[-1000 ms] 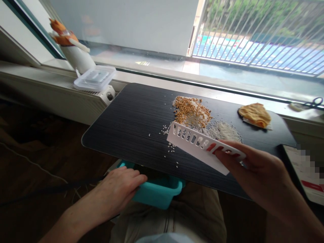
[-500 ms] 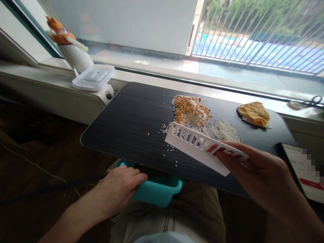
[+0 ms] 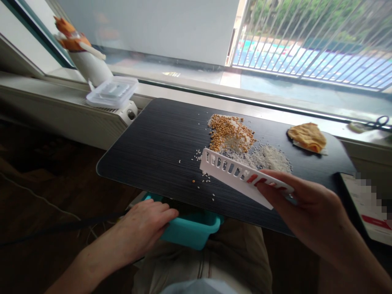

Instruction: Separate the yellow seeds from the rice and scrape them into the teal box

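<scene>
My right hand (image 3: pixel 312 204) is closed round one end of a white slotted plastic strip (image 3: pixel 228 171), shaped like a scraper, with red seen through some slots. Its far end is down at the near side of a pile of yellow-brown soybean-like beans (image 3: pixel 228 132) mixed with white rice. A spread of rice grains (image 3: pixel 271 159) lies beside the pile. My left hand (image 3: pixel 150 222) grips the rim of a teal plastic bin (image 3: pixel 191 234) just below the table's near edge. A single bean (image 3: pixel 193 181) sits apart, left of the strip, among loose rice grains.
The dark tabletop (image 3: pixel 147 143) stands against the windowsill. A folded yellow cloth (image 3: pixel 308 136) lies at its back right, a tablet-like device (image 3: pixel 367 204) at the right edge. Scissors (image 3: pixel 379 122) rest on the sill; a clear plastic case (image 3: pixel 113 92) is on the radiator.
The strip and my right hand have shifted slightly left. A lone bean now shows on the table left of the strip. My left hand stays on the bin.
</scene>
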Available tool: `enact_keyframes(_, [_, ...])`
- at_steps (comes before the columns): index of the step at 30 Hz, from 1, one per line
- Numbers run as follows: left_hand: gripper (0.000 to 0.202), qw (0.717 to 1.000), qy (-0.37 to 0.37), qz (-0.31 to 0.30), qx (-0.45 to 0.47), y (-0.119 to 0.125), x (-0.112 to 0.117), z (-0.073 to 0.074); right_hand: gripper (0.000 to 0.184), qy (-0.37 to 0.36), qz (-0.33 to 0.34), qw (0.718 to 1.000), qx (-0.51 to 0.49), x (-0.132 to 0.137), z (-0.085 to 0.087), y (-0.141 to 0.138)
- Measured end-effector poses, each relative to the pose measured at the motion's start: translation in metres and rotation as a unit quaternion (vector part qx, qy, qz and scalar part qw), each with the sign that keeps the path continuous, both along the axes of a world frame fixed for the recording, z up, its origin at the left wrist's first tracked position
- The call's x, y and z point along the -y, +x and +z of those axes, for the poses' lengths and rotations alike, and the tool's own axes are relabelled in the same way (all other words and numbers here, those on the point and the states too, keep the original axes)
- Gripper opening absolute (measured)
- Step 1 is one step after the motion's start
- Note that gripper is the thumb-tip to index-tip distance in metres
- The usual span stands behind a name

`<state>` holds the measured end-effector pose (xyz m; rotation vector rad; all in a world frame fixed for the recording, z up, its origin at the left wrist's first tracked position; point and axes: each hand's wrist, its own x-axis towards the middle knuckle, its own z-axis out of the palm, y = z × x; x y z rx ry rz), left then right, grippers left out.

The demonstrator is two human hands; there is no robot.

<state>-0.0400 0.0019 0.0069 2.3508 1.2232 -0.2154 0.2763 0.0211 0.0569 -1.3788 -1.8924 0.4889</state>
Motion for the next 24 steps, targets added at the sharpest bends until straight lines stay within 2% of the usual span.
enact_keyframes(5, [0.025,1.0,-0.012,0.004,-0.011,0.003,-0.002,0.003,0.02,-0.023,0.079,0.997,-0.005,0.006,0.002,-0.015])
enact_keyframes(10, [0.027,1.0,-0.027,0.0,0.001,0.004,-0.001,0.003,0.029,-0.08,0.189,0.977,-0.058,0.024,-0.002,-0.028])
enact_keyframes(12, [0.027,1.0,-0.028,0.002,0.001,0.004,0.001,0.002,0.033,-0.073,0.202,0.974,-0.073,0.031,-0.007,-0.031])
enact_keyframes(18, [0.033,1.0,-0.006,0.0,0.018,0.004,0.006,-0.005,0.041,0.066,0.121,0.99,-0.043,0.04,-0.029,-0.051])
enact_keyframes(24, [0.033,0.999,0.02,-0.003,0.044,0.007,0.01,-0.019,0.038,0.141,0.023,0.99,0.023,0.033,-0.042,-0.068])
